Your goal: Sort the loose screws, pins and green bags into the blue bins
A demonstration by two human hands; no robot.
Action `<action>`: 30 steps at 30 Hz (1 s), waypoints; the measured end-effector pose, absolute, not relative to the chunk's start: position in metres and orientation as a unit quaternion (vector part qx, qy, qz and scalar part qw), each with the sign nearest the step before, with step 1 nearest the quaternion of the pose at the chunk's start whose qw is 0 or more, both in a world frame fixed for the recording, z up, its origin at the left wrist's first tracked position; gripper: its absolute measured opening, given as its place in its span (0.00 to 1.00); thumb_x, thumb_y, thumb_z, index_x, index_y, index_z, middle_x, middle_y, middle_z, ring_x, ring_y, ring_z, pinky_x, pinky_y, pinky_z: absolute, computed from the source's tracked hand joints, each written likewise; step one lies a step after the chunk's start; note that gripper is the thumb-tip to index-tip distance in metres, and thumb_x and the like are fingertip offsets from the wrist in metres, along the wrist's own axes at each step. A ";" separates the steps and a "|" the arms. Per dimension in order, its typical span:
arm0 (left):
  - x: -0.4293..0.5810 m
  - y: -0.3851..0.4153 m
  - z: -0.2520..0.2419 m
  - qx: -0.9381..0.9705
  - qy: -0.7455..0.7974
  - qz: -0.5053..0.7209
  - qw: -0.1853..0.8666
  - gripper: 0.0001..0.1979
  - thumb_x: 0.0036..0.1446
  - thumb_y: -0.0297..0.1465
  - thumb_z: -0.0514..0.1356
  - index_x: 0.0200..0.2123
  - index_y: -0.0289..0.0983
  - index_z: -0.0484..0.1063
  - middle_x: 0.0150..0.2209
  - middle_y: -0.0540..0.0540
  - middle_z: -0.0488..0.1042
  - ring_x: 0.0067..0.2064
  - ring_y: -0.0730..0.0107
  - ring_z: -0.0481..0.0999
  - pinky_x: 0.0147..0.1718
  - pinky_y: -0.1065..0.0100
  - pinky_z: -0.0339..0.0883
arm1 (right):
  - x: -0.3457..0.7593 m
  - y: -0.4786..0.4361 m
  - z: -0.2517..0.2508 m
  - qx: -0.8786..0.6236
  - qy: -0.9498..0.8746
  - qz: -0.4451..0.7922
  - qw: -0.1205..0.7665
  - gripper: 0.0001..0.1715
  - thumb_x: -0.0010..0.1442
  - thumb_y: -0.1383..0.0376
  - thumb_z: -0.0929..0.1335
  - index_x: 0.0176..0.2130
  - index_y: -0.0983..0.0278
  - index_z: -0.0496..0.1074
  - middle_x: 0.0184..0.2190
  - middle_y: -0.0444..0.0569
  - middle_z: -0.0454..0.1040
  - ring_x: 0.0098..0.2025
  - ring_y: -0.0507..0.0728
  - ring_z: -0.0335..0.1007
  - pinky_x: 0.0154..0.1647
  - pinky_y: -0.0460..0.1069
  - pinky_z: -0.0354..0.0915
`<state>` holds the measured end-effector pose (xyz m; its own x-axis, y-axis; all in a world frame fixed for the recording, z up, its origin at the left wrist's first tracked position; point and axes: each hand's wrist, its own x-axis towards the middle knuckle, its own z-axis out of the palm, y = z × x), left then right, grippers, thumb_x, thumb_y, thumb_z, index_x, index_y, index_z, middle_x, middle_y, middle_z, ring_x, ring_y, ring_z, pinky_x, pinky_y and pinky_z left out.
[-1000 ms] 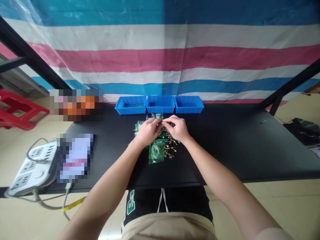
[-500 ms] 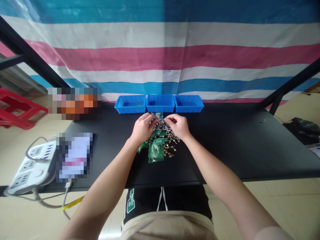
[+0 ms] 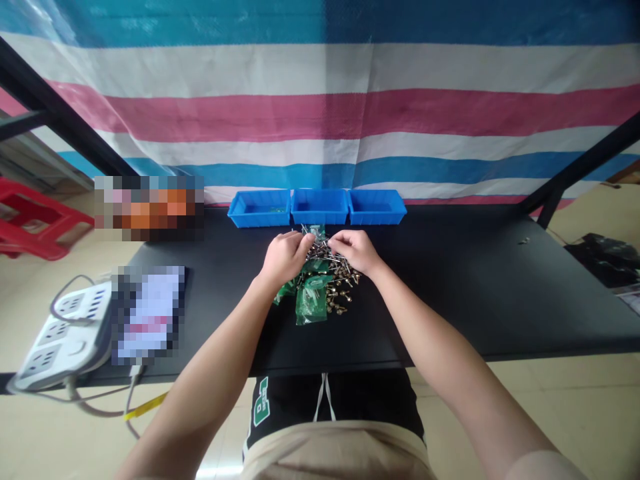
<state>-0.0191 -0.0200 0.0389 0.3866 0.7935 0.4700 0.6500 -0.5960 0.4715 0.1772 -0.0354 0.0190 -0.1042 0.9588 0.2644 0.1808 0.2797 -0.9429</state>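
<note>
A heap of small metal fasteners [image 3: 341, 273], long thin shanks mixed with short brassy pieces, lies mid-table between my hands. Green plastic bags [image 3: 311, 305] lie against its near and left side, with small pieces showing through one. My left hand [image 3: 286, 257] is at the heap's left edge, fingers curled and thumb along the top; what it holds, if anything, is hidden. At the right side of the heap, my right hand [image 3: 357, 251] has thumb and fingertips pinched together over the shanks. Whatever is in that pinch is too small to make out.
Three blue bins [image 3: 320, 217] stand in a row behind the heap; the left one has small pieces inside. A power strip [image 3: 75, 333] and a blurred-out phone [image 3: 150, 313] lie at the left. Tiny metal bits [image 3: 523, 241] sit far right on the black table [image 3: 460, 287].
My hands have drawn slightly apart over the heap. The left thumb has lifted and straightened, while the right fingertips stay pinched. The view has shifted a little.
</note>
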 end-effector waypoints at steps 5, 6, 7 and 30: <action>-0.020 -0.020 0.040 0.802 0.468 0.357 0.102 0.25 0.67 0.43 0.47 0.18 0.38 0.56 0.20 0.50 0.60 0.24 0.73 0.60 0.26 0.67 0.49 | 0.190 -0.019 0.010 -0.464 -0.427 0.456 0.628 0.13 0.49 0.58 0.73 0.26 0.65 0.72 0.16 0.39 0.68 0.15 0.44 0.53 0.15 0.42 0.47; -0.020 -0.019 0.040 0.800 0.470 0.359 0.099 0.25 0.67 0.42 0.47 0.18 0.38 0.56 0.21 0.50 0.59 0.24 0.73 0.60 0.26 0.67 0.49 | 0.193 -0.015 0.009 -0.469 -0.393 0.455 0.647 0.13 0.48 0.58 0.73 0.25 0.65 0.71 0.15 0.39 0.66 0.14 0.44 0.52 0.14 0.42 0.45; -0.020 -0.019 0.040 0.799 0.471 0.361 0.098 0.25 0.67 0.42 0.48 0.18 0.38 0.56 0.21 0.50 0.59 0.24 0.73 0.60 0.26 0.67 0.49 | 0.196 -0.013 0.008 -0.474 -0.363 0.451 0.663 0.13 0.48 0.59 0.73 0.25 0.65 0.71 0.14 0.38 0.65 0.13 0.44 0.52 0.13 0.42 0.44; -0.019 -0.018 0.036 0.798 0.494 0.325 0.117 0.18 0.64 0.42 0.53 0.30 0.37 0.72 0.30 0.45 0.72 0.32 0.67 0.71 0.34 0.66 0.62 | 0.222 0.004 0.002 -0.528 -0.228 0.387 0.721 0.10 0.53 0.61 0.72 0.33 0.65 0.71 0.12 0.35 0.64 0.10 0.43 0.49 0.10 0.40 0.43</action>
